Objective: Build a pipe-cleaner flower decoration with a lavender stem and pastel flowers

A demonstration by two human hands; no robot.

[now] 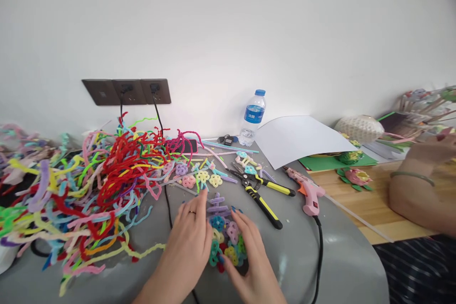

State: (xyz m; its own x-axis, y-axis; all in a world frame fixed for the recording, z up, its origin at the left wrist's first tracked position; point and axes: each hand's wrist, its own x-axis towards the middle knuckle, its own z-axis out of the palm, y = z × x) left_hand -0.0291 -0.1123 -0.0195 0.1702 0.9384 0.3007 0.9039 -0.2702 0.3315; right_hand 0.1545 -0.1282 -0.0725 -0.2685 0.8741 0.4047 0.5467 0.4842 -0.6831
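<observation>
A cluster of small looped pipe-cleaner flowers [231, 255] in teal, yellow, pink, green and red lies low in the middle, between my hands. A ladder-like purple pipe-cleaner piece [218, 206] sticks up at its far end. My left hand [188, 240] rests along the left side, fingers stretched forward, its thumb hard to see. With curved fingers on the right edge and the thumb at the near edge, my right hand [251, 249] grips the cluster. Beyond my fingertips sit loose flowers, a yellow one [215, 180] and a pink one [188, 181] among them.
A big tangle of pipe cleaners [117, 175] covers the left. Yellow-black pliers [261, 194] and a corded pink glue gun [309, 194] lie right. Behind stand a water bottle [252, 116] and white paper [302, 137]. Another person's arm [409, 190] is at far right.
</observation>
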